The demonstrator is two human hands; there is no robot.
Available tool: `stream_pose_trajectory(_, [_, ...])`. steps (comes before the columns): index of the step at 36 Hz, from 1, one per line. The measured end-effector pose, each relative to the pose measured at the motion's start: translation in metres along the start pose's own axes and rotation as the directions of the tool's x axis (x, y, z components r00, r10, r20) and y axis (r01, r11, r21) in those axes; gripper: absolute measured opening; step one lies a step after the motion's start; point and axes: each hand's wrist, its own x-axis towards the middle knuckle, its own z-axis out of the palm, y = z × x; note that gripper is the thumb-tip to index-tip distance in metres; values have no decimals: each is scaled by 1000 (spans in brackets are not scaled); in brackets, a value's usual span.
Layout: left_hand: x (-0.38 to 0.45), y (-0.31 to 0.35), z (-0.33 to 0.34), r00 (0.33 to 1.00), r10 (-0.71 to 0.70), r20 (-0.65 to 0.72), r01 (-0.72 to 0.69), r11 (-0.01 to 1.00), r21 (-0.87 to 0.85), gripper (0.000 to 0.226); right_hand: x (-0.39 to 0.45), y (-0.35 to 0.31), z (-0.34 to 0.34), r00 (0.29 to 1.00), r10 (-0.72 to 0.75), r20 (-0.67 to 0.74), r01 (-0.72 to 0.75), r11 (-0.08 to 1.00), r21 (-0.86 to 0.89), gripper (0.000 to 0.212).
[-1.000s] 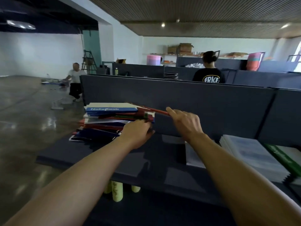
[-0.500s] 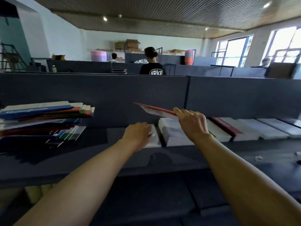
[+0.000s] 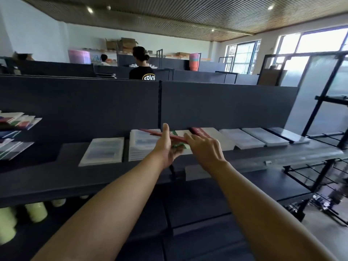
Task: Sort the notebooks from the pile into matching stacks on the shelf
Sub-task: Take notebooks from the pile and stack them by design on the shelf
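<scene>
Over green stack [image 3: 178, 133], red notebook [image 3: 162, 134] now two-handed

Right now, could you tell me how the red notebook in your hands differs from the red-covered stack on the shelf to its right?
The red notebook is a single thin book held tilted above the shelf by the left hand and right hand; the red-covered stack lies flat on the shelf. The stack is many books thick and untouched. Both show red covers.
</scene>
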Motion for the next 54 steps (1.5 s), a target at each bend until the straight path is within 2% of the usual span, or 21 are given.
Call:
stream_pose_trajectory(2, [5, -3, 6, 998, 20, -67, -21, 1000, -13, 37, -6, 4, 3, 999, -38, -22, 39, 999, 34, 61])
stream_pose_trajectory(4, [12, -6, 8, 992, 55, -114, -53, 998, 19, 22, -12, 6, 2, 995, -92, 39, 87, 991, 106, 51])
stream_pose_trajectory(6, [21, -7, 7, 985, 85, -153, -74, 995, 74, 21, -15, 9, 2, 986, -132, 106, 111, 977, 185, 47])
stream_pose_trajectory(8, [32, -7, 4, 975, 123, -185, -95, 984, 153, 14, -15, 13, 4, 979, -121, 163, 76, 963, 259, 58])
stream_pose_trajectory(12, [53, -7, 1, 977, 109, -181, -75, 980, 186, 21, -7, 23, 13, 975, 54, 214, -129, 927, 353, 77])
stream_pose_trajectory(16, [78, -2, 5, 983, 97, -153, -70, 982, 174, 16, 7, 33, 22, 955, 163, 249, -263, 855, 446, 77])
stream_pose_trajectory(19, [99, -2, 10, 974, 130, -188, -91, 975, 204, 22, 15, 41, 33, 940, 196, 279, -313, 822, 476, 76])
stream_pose_trajectory(22, [116, -7, 14, 967, 185, -172, -127, 944, 304, 27, 17, 53, 48, 907, 264, 328, -404, 762, 506, 86])
stream_pose_trajectory(26, [126, -18, 28, 976, 212, -53, -167, 880, 444, 31, 19, 82, 74, 843, 427, 327, -536, 709, 457, 79])
stream_pose_trajectory(29, [131, -23, 49, 978, 210, -7, -188, 887, 423, 25, 21, 110, 89, 762, 512, 397, -646, 550, 529, 90])
stream_pose_trajectory(31, [136, -26, 66, 978, 210, 2, -196, 911, 362, 23, 22, 128, 96, 735, 542, 408, -664, 449, 598, 98])
stream_pose_trajectory(32, [138, -28, 74, 976, 216, 10, -206, 918, 340, 22, 22, 136, 98, 733, 549, 401, -661, 435, 612, 97])
stream_pose_trajectory(34, [140, -32, 91, 970, 242, 29, -238, 918, 316, 23, 22, 150, 103, 728, 575, 374, -654, 418, 631, 83])
stream_pose_trajectory(37, [145, -42, 112, 955, 294, 34, -289, 901, 325, 25, 22, 173, 106, 694, 632, 345, -658, 363, 660, 44])
stream_pose_trajectory(40, [149, -58, 128, 956, 292, 28, -283, 894, 348, 21, 16, 194, 110, 674, 641, 368, -652, 281, 704, 27])
stream_pose_trajectory(43, [156, -79, 139, 966, 258, -5, -236, 891, 387, 26, 6, 211, 120, 652, 613, 446, -671, 192, 716, 26])
stream_pose_trajectory(46, [158, -105, 143, 974, 226, -20, -191, 865, 465, 36, -6, 221, 131, 664, 529, 529, -680, 133, 721, 27])
stream_pose_trajectory(50, [153, -128, 143, 963, 263, -60, -153, 714, 683, 56, -20, 219, 143, 692, 417, 589, -684, 118, 720, 27])
stream_pose_trajectory(52, [156, -128, 144, 949, 304, -77, -147, 648, 747, 59, -20, 219, 146, 697, 439, 567, -674, 131, 727, 31])
stream_pose_trajectory(54, [160, -118, 148, 940, 331, -86, -149, 624, 767, 64, -11, 219, 147, 705, 465, 535, -647, 115, 754, 33])
